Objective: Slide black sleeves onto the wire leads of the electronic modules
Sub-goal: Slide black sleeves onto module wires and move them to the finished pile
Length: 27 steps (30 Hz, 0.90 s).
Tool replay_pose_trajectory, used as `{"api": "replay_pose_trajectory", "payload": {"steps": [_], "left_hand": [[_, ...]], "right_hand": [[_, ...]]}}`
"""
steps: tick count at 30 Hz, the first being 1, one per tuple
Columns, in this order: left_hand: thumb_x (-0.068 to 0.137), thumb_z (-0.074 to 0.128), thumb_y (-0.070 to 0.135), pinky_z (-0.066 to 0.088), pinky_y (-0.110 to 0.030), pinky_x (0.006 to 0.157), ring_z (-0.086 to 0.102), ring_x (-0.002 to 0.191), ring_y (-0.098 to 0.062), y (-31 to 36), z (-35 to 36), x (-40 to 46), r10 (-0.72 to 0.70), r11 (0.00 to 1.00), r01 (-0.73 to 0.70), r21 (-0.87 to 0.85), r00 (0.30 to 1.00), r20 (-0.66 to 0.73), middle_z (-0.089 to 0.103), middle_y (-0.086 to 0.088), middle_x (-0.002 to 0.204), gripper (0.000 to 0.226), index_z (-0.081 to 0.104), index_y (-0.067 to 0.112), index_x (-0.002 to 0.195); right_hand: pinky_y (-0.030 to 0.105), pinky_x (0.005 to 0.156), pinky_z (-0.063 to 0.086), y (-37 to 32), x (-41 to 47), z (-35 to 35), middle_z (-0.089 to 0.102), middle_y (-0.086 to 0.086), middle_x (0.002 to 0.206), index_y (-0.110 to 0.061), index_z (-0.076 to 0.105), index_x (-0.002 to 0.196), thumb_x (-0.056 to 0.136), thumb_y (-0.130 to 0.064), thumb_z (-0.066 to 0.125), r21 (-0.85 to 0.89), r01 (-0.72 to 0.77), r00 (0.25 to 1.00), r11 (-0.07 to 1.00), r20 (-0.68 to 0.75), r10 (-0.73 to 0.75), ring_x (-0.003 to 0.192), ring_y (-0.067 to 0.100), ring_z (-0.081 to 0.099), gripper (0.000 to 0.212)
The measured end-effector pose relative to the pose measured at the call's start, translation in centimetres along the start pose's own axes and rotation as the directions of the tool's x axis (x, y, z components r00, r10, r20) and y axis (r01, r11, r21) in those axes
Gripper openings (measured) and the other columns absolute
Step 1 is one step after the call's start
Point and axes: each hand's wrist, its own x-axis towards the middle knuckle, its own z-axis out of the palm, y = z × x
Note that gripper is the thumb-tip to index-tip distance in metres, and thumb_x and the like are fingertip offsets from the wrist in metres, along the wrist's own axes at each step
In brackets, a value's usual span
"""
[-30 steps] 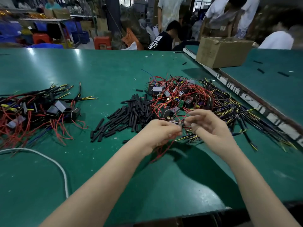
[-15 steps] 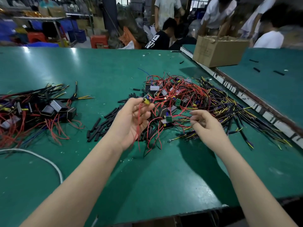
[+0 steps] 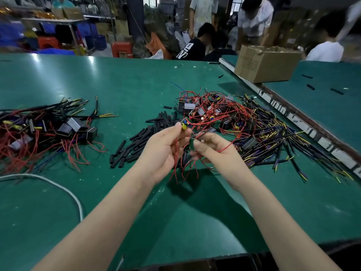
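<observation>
Two green tables abut; people crowd behind. Your left hand pinches a yellow-capped module, red leads dangling. Your right hand pinches a green board.

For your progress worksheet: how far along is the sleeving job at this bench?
Done: a pile on the left already wears black sleeves. In hand: the left hand pinches a module while the right hand holds a small green board, red leads dangling. Left: loose sleeves and a tangled heap of modules wait.

We see black sleeves heaped loose left of our fingers; red-wired modules lie tangled just beyond them. One small green module sits pinched between our fingertips, red leads dangling below.
</observation>
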Motion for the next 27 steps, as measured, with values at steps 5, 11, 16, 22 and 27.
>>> {"api": "replay_pose_trajectory", "payload": {"steps": [5, 11, 16, 22, 27], "left_hand": [[0.091, 0.059, 0.031, 0.036, -0.015, 0.052, 0.059, 0.066, 0.005, -1.0, 0.4, -0.6, 0.046, 0.975, -0.037, 0.22, 0.998, -0.035, 0.07, 0.016, 0.077, 0.014, 0.067, 0.025, 0.082], [0.093, 0.057, 0.032, 0.039, -0.015, 0.052, 0.058, 0.058, 0.003, -1.5, 0.8, -0.6, 0.109, 0.904, -0.092, 0.419, 0.994, -0.018, 0.066, 0.017, 0.07, 0.01, 0.061, 0.023, 0.089], [0.094, 0.053, 0.038, 0.054, -0.024, 0.064, 0.062, 0.063, -0.005, -1.6, 1.6, -0.5, 0.062, 0.939, -0.062, 0.338, 0.998, 0.009, 0.063, 0.003, 0.084, 0.025, 0.05, 0.014, 0.097], [0.097, 0.05, 0.032, 0.042, -0.019, 0.048, 0.05, 0.049, -0.004, 0.4, -0.6, 0.9, 0.185, 0.903, -0.1, 0.419, 0.968, -0.169, 0.056, 0.005, 0.066, 0.022, 0.051, 0.015, 0.084], [0.099, 0.05, 0.024, 0.038, -0.01, 0.038, 0.048, 0.038, 0.001, 5.4, -4.9, 3.3, 0.139, 0.962, -0.046, 0.269, 0.931, -0.337, 0.05, 0.005, 0.06, 0.023, 0.047, 0.017, 0.077]], "right_hand": [[0.016, 0.056, 0.042, 0.2, 0.0, 1.0, 0.066, -0.012, 0.07, -0.022, 0.063, 0.089, 0.093, -0.02, 0.059, 0.069, -0.018, 0.978, 0.997, -0.205, 0.032, 0.063, 0.006, 0.056, 0.006], [0.022, 0.063, 0.046, 0.5, 0.5, 2.5, 0.069, -0.006, 0.073, -0.017, 0.067, 0.088, 0.092, -0.021, 0.062, 0.258, 0.013, 0.932, 0.966, -0.352, 0.082, 0.066, 0.008, 0.061, 0.008], [0.031, 0.07, 0.054, 0.7, 1.3, 3.4, 0.069, -0.008, 0.074, -0.018, 0.068, 0.089, 0.095, -0.019, 0.057, 0.088, 0.052, 0.925, 0.995, -0.381, -0.014, 0.074, 0.011, 0.063, 0.013], [0.004, 0.072, 0.043, 0.2, 2.2, 2.7, 0.071, -0.021, 0.09, -0.028, 0.068, 0.101, 0.095, -0.024, 0.056, -0.119, -0.019, 1.0, 0.993, 0.023, 0.022, 0.085, -0.011, 0.061, 0.014], [0.013, 0.088, 0.038, 0.9, 2.5, 0.7, 0.059, -0.011, 0.105, -0.025, 0.067, 0.112, 0.092, -0.03, 0.061, -0.661, 0.041, 0.998, 0.749, -0.01, -0.064, 0.1, 0.002, 0.054, 0.021]]}}
